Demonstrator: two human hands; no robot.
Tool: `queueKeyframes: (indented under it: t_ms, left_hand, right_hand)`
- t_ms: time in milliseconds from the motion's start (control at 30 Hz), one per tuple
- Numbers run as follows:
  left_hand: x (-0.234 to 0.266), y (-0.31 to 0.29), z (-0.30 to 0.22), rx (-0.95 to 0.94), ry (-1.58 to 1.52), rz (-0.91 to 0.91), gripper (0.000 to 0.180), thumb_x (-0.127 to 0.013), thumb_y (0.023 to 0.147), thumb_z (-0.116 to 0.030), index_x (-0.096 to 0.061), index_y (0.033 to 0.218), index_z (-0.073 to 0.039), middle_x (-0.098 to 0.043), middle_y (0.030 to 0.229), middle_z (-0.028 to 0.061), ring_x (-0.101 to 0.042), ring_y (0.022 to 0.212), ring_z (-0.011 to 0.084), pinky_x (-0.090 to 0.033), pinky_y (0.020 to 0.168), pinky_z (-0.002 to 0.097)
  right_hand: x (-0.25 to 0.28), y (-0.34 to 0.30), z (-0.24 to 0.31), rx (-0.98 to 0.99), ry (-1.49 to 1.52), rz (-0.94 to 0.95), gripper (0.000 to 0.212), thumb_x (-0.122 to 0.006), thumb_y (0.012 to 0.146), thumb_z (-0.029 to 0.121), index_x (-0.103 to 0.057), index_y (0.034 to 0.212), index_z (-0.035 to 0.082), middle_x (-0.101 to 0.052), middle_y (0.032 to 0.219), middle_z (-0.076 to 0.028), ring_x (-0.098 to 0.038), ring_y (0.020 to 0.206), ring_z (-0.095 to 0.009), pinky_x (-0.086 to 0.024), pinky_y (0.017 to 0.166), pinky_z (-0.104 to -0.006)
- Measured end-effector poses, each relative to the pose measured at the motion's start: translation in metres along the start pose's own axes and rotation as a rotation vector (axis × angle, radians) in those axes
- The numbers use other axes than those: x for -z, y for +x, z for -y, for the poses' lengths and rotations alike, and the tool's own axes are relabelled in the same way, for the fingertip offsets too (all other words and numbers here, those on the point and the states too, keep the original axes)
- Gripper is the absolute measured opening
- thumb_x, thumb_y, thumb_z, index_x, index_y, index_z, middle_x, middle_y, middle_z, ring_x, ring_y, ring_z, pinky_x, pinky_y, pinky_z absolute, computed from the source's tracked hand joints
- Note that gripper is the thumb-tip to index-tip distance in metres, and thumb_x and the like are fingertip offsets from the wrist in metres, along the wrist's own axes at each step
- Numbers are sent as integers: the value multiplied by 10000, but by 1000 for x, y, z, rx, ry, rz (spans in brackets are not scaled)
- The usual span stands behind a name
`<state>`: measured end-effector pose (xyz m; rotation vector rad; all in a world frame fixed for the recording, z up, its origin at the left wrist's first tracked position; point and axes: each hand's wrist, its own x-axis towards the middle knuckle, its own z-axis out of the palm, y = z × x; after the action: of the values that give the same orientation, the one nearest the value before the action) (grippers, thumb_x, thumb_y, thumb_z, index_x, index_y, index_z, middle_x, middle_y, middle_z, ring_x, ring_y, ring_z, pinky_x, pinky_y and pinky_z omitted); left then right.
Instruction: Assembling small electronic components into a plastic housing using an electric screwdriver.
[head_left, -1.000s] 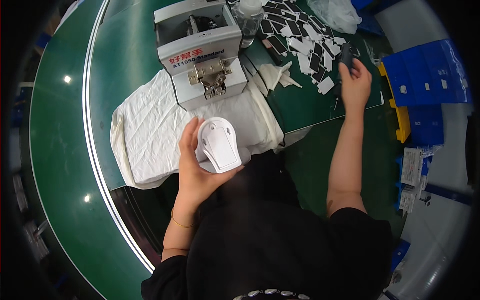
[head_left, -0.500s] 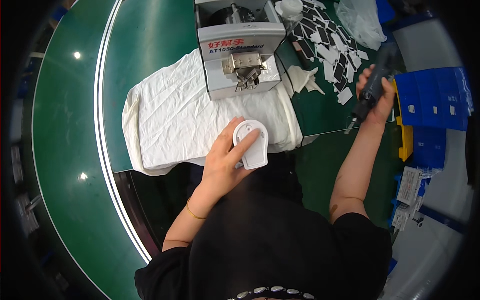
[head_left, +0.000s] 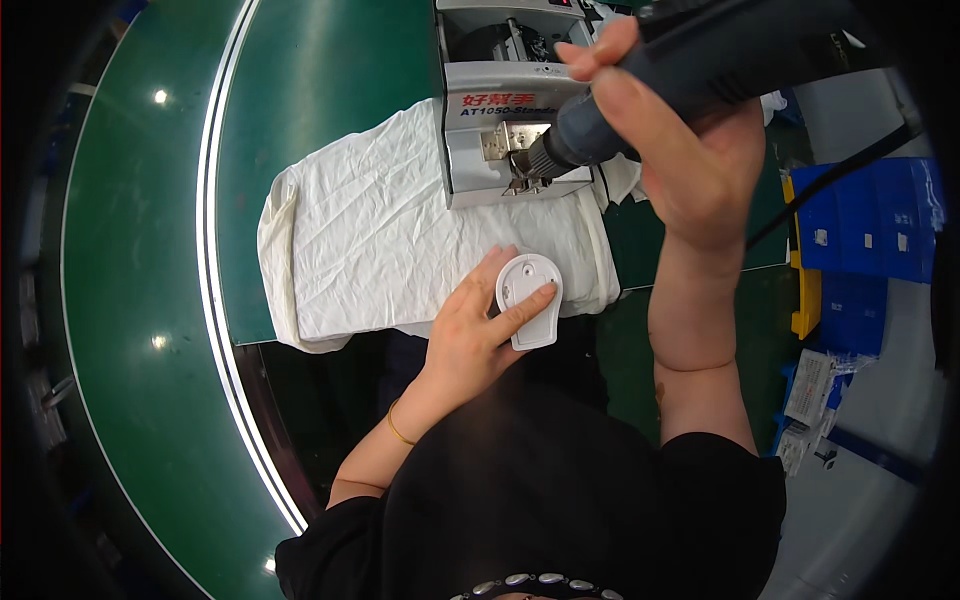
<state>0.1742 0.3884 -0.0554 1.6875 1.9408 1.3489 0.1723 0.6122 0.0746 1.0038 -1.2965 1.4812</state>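
My left hand [head_left: 470, 325] grips a white plastic housing [head_left: 535, 318], round at one end and straight at the other, with its hollow side up. The thumb presses inside it, at the near edge of the white cloth [head_left: 370, 230]. In my right hand [head_left: 690, 160] is a black electric screwdriver [head_left: 680, 85], held high and slanting down to the left. Its tip is at the metal pick-up bracket [head_left: 515, 140] on the front of a grey screw feeder [head_left: 480, 185]; the bit's end is hidden there.
Blue parts bins [head_left: 870, 220] with a yellow bin [head_left: 805, 300] stand at the right. The screwdriver's black cord [head_left: 835, 175] runs off to the right. A green table [head_left: 150, 300] with a bright light strip [head_left: 210, 250] curves along the left.
My right hand has swung the screwdriver from the right side up and left to the screw feeder. The left hand and housing have shifted slightly right and nearer in the picture.
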Motion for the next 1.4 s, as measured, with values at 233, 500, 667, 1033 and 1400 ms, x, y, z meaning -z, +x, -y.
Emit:
queueKeyframes:
  t_ms: [233, 500, 667, 1033, 1400]
  left_hand:
    - [4, 0, -2, 17, 3, 19, 745, -852, 592, -92, -659, 1287, -279, -502, 1399, 207, -524, 1266, 400, -488, 987, 432]
    - [3, -1, -1, 3, -6, 32, 799, -850, 559, -76, -644, 1302, -287, -477, 1422, 223, -512, 1274, 414, -479, 995, 433]
    - [2, -3, 2, -1, -14, 21, 827, -852, 539, -67, -640, 1307, -287, -463, 1435, 221, -507, 1278, 418, -482, 990, 436]
    - [2, -4, 4, -4, -32, 3, 826, -852, 502, -53, -662, 1278, -261, -475, 1426, 214, -503, 1289, 411, -483, 988, 432]
    - [2, -5, 4, -8, -32, -26, 799, -835, 515, -55, -664, 1271, -247, -491, 1414, 197, -509, 1291, 402, -484, 990, 423]
  right_hand:
    - [-36, 32, 48, -746, -1317, 236, 481, -576, 871, -31, -459, 1337, -15, -663, 830, -126, -663, 702, -220, -542, 735, -381]
    - [-55, 12, 24, -727, -754, -618, 512, -662, 818, -67, -438, 1277, -38, -654, 800, -97, -632, 658, -143, -517, 625, -273]
    - [-73, -4, 66, -727, -777, -343, 558, -580, 895, 81, -330, 1392, 39, -515, 743, -59, -549, 643, -170, -483, 671, -382]
    - [-101, -19, 80, -780, -747, -380, 519, -618, 903, 179, -364, 1345, 85, -523, 761, -52, -540, 660, -167, -478, 694, -374]
    - [-106, -20, 74, -790, -704, -384, 466, -631, 894, 175, -365, 1268, 93, -522, 762, -52, -534, 654, -167, -479, 703, -368]
